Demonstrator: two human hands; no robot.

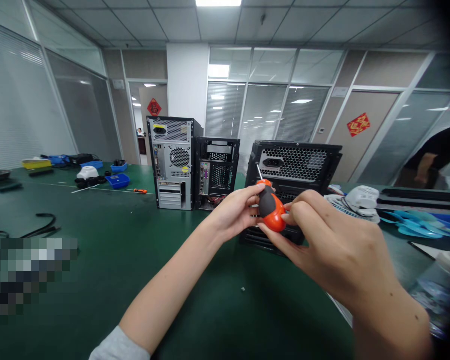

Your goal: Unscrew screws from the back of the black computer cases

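1. Our left hand (pixel 238 212) curls its fingers around the front of the orange-and-black screwdriver (pixel 273 215), just off centre toward 4 o'clock; our right hand (pixel 330 245) pinches the handle's rear with its fingertips. That light pinch could let the handle roll if it turns hard.
2. The shaft points toward 11 o'clock, its tip in front of the nearest computer case (pixel 302 165), at 3 o'clock. We cannot tell whether the two touch; a push off line could make the tip skid and scratch the panel.
3. Our left fingers sit close behind the shaft, so a sudden slip could knock them against the case's edge.
4. At 4 o'clock our right forearm overlaps a clear bottle (pixel 438 285) in view. The gap is unclear; a wide elbow swing could tip it.
5. Between 5 and 6 o'clock a tiny pale piece (pixel 243 289) lies loose on the bench (pixel 195 310); a sweeping sleeve could lose it.
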